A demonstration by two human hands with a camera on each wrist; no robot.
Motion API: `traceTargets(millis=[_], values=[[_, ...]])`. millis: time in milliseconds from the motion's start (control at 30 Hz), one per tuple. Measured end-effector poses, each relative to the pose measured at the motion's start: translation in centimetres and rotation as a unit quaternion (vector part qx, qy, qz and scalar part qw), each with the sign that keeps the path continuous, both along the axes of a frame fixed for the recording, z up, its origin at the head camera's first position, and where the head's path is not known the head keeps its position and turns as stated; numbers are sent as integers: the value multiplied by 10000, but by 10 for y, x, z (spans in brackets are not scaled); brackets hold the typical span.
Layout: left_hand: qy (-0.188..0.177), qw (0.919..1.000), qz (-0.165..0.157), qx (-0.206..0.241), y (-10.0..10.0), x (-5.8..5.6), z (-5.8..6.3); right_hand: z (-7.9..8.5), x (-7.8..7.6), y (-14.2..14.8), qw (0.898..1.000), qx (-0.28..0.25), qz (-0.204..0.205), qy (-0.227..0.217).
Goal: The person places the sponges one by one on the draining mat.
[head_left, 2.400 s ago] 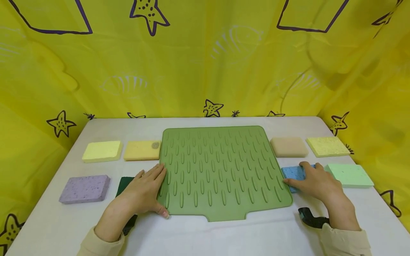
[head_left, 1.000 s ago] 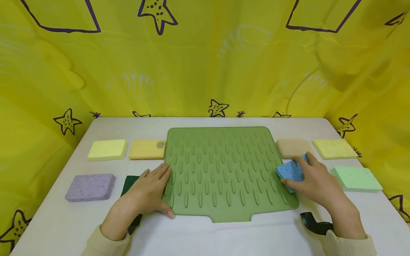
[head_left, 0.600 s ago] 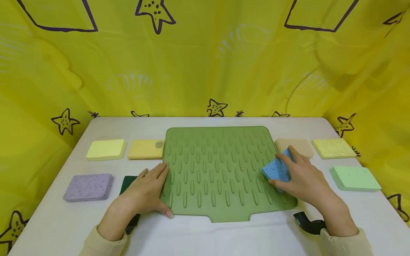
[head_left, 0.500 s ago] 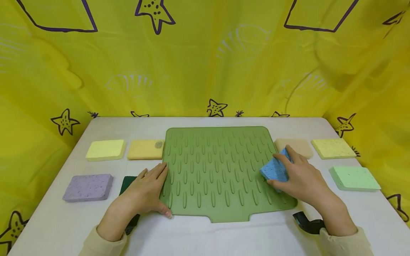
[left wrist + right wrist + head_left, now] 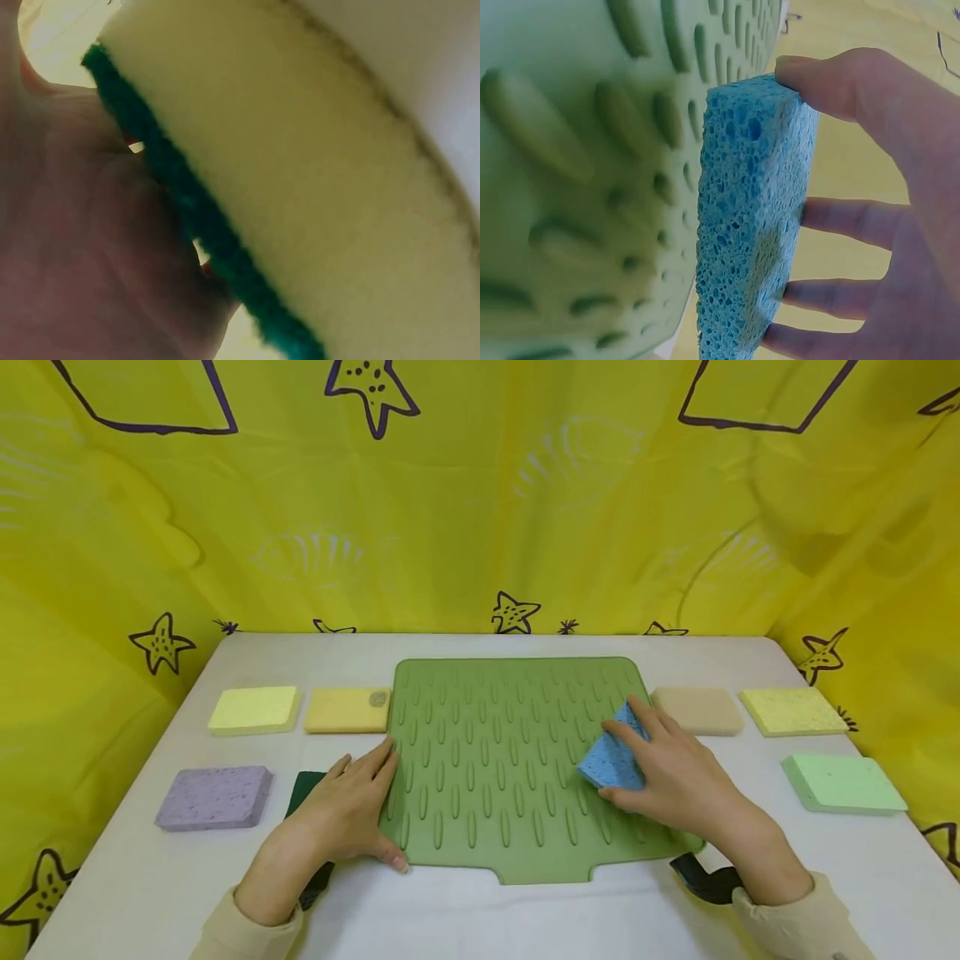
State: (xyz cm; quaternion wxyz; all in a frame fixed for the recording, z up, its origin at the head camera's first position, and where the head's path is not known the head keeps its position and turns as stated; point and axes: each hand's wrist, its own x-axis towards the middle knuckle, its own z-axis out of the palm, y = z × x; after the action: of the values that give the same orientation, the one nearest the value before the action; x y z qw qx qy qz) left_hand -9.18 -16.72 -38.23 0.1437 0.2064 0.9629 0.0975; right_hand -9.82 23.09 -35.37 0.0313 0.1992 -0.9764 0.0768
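Observation:
My right hand [image 5: 675, 781] pinches a blue sponge [image 5: 617, 758] between thumb and fingers, over the right part of a green silicone mat [image 5: 517, 760] with raised ridges. In the right wrist view the blue sponge [image 5: 742, 217] shows its porous side, tilted beside the mat [image 5: 577, 187]; whether they touch I cannot tell. My left hand [image 5: 337, 818] rests on the mat's left edge, fingers extended and thumb near its lower corner. Under that hand and wrist lies a dark green-topped sponge [image 5: 303, 789], partly hidden. The left wrist view shows its yellow foam [image 5: 285, 165] and green scouring layer [image 5: 195, 202] close up.
Left of the mat lie a pale yellow sponge [image 5: 253, 710], an orange-yellow sponge [image 5: 347, 710] and a purple sponge [image 5: 213, 797]. On the right are a beige sponge [image 5: 697, 710], a speckled yellow sponge [image 5: 793, 710] and a mint green sponge [image 5: 843, 783]. A yellow patterned curtain [image 5: 465, 510] encloses the white table.
The right hand has lifted the blue sponge from beside the mat's right edge and moved it left over the mat, turning it at a slant. The left hand has stayed on the mat.

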Motion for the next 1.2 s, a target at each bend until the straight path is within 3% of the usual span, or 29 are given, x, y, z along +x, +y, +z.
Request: traceTargets(millis=[1200], values=[[-143,9998,6,-122,2,0,0,-2,-1,-78,9932,283,1122,-107]])
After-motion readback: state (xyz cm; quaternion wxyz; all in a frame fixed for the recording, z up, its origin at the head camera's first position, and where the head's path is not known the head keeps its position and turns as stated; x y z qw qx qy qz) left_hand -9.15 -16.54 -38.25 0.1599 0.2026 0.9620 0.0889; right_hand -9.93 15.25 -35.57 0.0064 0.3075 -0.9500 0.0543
